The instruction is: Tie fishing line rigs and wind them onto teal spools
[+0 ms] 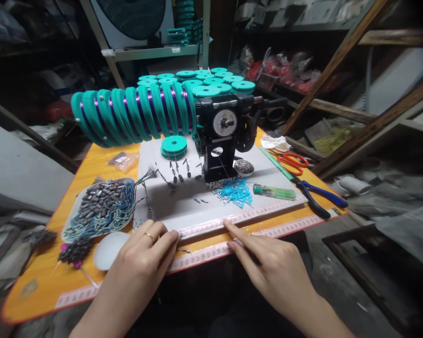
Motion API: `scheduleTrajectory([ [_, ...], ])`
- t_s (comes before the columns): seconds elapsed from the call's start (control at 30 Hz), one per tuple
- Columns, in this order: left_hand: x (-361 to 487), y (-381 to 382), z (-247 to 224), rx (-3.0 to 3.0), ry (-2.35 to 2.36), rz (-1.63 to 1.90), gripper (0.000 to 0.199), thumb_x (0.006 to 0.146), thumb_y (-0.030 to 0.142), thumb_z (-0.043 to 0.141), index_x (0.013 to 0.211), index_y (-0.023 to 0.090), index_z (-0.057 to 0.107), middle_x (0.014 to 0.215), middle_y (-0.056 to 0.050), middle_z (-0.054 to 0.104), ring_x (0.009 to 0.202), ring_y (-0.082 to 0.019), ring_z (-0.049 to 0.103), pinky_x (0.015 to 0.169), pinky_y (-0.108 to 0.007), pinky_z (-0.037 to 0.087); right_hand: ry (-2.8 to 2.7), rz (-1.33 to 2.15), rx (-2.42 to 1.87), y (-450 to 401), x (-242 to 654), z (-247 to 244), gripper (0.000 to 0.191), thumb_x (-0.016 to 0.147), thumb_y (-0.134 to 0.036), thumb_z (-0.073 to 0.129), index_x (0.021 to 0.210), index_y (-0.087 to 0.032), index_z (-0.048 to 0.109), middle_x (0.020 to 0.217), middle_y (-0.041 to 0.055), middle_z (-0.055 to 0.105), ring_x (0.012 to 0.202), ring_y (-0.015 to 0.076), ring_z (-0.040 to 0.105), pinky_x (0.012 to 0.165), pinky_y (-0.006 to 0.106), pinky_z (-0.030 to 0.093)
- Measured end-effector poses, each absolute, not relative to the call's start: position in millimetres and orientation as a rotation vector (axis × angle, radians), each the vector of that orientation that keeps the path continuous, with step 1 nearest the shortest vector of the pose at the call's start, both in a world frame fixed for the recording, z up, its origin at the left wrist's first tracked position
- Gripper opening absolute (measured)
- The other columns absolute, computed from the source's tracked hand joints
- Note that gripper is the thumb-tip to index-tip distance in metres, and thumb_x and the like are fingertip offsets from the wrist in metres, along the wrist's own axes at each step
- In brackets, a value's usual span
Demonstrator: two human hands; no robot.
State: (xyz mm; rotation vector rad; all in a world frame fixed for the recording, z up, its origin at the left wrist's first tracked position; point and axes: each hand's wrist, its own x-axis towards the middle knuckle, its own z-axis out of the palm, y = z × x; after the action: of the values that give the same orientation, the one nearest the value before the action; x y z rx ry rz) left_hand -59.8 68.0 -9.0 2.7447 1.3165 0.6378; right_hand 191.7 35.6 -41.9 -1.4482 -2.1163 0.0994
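Note:
My left hand (pixel 144 249) rests at the front edge of the white board (pixel 169 213), fingers curled together, a ring on one; what its fingertips hold, if anything, is hidden. To the right, my right hand (pixel 264 253) has its index finger on the pink-marked measuring strip (pixel 246 216) along the board's edge, its fingers apart. Behind the hands are blue thin pieces (pixel 236 191) and two small dark pieces (pixel 200 201). A black winding device (pixel 220 141) carries a row of green spools (pixel 134 112) with purple line. Several small weighted rigs (pixel 176 173) hang or lie below the spools.
A tray of grey weights (pixel 102 206) and a white dish (pixel 109 251) are at the left. Scissors (pixel 292 162), blue-handled pliers (pixel 317 195) and a green tube (pixel 275 191) lie at the right. More green spools (pixel 211 84) stand behind the device.

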Motion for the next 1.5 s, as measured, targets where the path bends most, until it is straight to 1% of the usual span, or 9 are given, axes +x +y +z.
scheduleTrajectory([
  [0.47, -60.8, 68.6, -8.8, 2.710, 1.304, 0.639, 0.010, 0.092, 0.011, 0.049, 0.089, 0.017, 0.057, 0.080, -0.004, 0.051, 0.075, -0.018, 0.047, 0.066, -0.032, 0.041, -2.126, 0.083, -1.461, 35.1, 192.1, -43.2, 0.038, 0.095, -0.024, 0.050, 0.132, -0.018, 0.056, 0.080, 0.0050, 0.074, 0.059, 0.0168, 0.066, 0.062, 0.029, 0.050],
  [0.6, -53.3, 65.1, -9.3, 2.704, 1.257, 0.807, 0.013, 0.087, 0.004, 0.054, 0.091, 0.016, 0.055, 0.083, -0.004, 0.056, 0.080, -0.018, 0.050, 0.072, -0.035, 0.043, -2.092, 0.095, -1.411, 31.5, 189.3, -39.0, 0.040, 0.094, -0.021, 0.051, 0.133, -0.016, 0.054, 0.078, 0.0053, 0.074, 0.062, 0.0174, 0.067, 0.061, 0.030, 0.051],
  [0.77, -35.0, 44.2, -16.1, 2.472, 1.277, 1.299, 0.027, 0.077, -0.002, 0.063, 0.092, 0.020, 0.056, 0.091, -0.005, 0.057, 0.103, -0.025, 0.052, 0.086, -0.044, 0.045, -1.980, 0.153, -1.077, 18.3, 168.5, -23.8, 0.044, 0.088, -0.009, 0.057, 0.132, -0.015, 0.053, 0.103, 0.0105, 0.073, 0.090, 0.0188, 0.070, 0.078, 0.029, 0.056],
  [0.87, -25.7, 28.1, -23.4, 2.320, 1.327, 1.428, 0.027, 0.077, -0.001, 0.063, 0.091, 0.022, 0.058, 0.093, -0.004, 0.054, 0.100, -0.024, 0.052, 0.084, -0.045, 0.047, -1.946, 0.189, -0.974, 15.2, 153.6, -20.1, 0.042, 0.087, -0.005, 0.055, 0.128, -0.015, 0.056, 0.123, 0.0122, 0.065, 0.111, 0.0198, 0.063, 0.088, 0.027, 0.055],
  [0.93, -21.9, 19.5, -27.9, 2.254, 1.384, 1.471, 0.026, 0.078, 0.000, 0.063, 0.089, 0.023, 0.058, 0.091, -0.004, 0.051, 0.093, -0.022, 0.052, 0.080, -0.042, 0.048, -1.906, 0.237, -0.998, 15.2, 147.2, -21.4, 0.039, 0.088, -0.006, 0.055, 0.125, -0.016, 0.057, 0.116, 0.0112, 0.068, 0.106, 0.0188, 0.066, 0.084, 0.026, 0.057],
  [1.0, -19.8, 13.4, -31.3, 2.210, 1.426, 1.499, 0.024, 0.079, 0.002, 0.063, 0.088, 0.023, 0.057, 0.088, -0.003, 0.050, 0.087, -0.019, 0.052, 0.074, -0.037, 0.048, -1.861, 0.286, -1.038, 15.0, 143.7, -23.8, 0.033, 0.087, -0.008, 0.057, 0.119, -0.017, 0.060, 0.098, 0.0084, 0.071, 0.087, 0.0167, 0.069, 0.071, 0.024, 0.058],
  [1.1, -19.2, 7.6, -33.4, 2.152, 1.424, 1.538, 0.022, 0.079, 0.002, 0.062, 0.086, 0.022, 0.057, 0.084, -0.002, 0.050, 0.081, -0.017, 0.052, 0.068, -0.032, 0.048, -1.820, 0.340, -1.049, 12.1, 140.9, -26.1, 0.022, 0.086, -0.008, 0.060, 0.105, -0.017, 0.064, 0.078, 0.0042, 0.065, 0.063, 0.0129, 0.063, 0.055, 0.022, 0.051],
  [1.33, -21.0, -0.5, -36.4, 1.951, 1.313, 1.570, 0.020, 0.079, 0.003, 0.063, 0.085, 0.022, 0.062, 0.074, 0.000, 0.060, 0.070, -0.015, 0.058, 0.065, -0.030, 0.051, -1.839, 0.356, -1.001, 2.9, 132.3, -23.1, 0.014, 0.084, -0.006, 0.058, 0.092, -0.018, 0.060, 0.067, -0.0004, 0.054, 0.050, 0.0090, 0.048, 0.047, 0.022, 0.040],
  [1.5, -14.3, -7.5, -43.7, 1.352, 1.214, 1.481, 0.010, 0.080, 0.016, 0.067, 0.085, 0.023, 0.073, 0.080, -0.003, 0.075, 0.075, -0.018, 0.070, 0.070, -0.029, 0.058, -1.868, 0.374, -0.992, -0.8, 128.0, -23.9, 0.012, 0.085, -0.007, 0.055, 0.084, -0.019, 0.056, 0.067, -0.0010, 0.051, 0.051, 0.0091, 0.045, 0.049, 0.021, 0.040],
])
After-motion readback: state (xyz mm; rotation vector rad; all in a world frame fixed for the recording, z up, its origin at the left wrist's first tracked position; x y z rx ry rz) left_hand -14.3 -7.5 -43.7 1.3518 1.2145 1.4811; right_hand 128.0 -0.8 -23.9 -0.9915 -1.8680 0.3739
